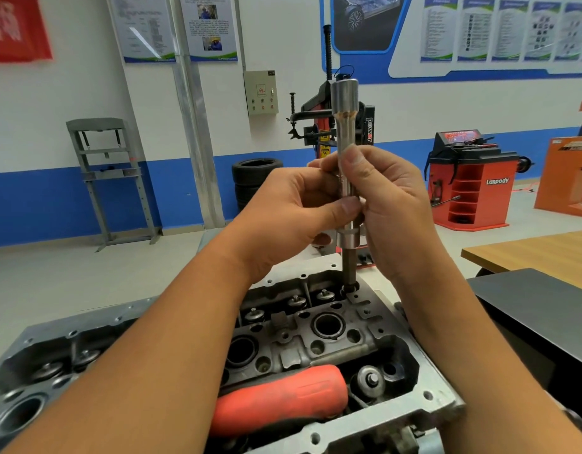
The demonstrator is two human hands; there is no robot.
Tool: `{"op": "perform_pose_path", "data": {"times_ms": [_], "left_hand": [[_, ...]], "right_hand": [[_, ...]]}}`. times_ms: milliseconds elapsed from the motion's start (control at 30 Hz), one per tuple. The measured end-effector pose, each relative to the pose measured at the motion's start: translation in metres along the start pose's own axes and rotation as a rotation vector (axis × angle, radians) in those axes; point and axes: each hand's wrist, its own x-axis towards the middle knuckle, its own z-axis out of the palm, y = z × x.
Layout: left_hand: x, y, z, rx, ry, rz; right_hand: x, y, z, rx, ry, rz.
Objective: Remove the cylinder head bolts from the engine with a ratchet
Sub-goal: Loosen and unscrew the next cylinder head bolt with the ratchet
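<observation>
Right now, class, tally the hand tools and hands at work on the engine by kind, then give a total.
Hands: 2, left hand and right hand, both holding the steel extension bar
Steel extension bar: 1, upright on the engine
Red tool handle: 1, lying on the engine
Total: 4

Silver extension [346, 132]; grey cylinder head [332, 335]; red-orange handle [279, 399]; blue-banded white wall [70, 126]; black tyres [250, 181].
</observation>
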Motion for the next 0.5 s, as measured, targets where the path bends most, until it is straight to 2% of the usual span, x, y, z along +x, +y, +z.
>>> {"op": "perform_pose_path", "data": {"times_ms": [133,300,500], "left_hand": [[0.0004,-0.0016,-0.001,0.023,0.053,0.027],[0.0003,-0.0003,0.0021,-0.148,-0.075,-0.039],[0.002,-0.0034,0.0005,-0.024,0.056,0.018]], "right_hand": [[-0.0002,0.0003,-0.0005,-0.032,0.052,-0.05],[0.0002,0.0,-0.0021,-0.043,0.062,-0.049],[0.0003,-0.0001,0.0008,0.011,0.053,-0.033]]}}
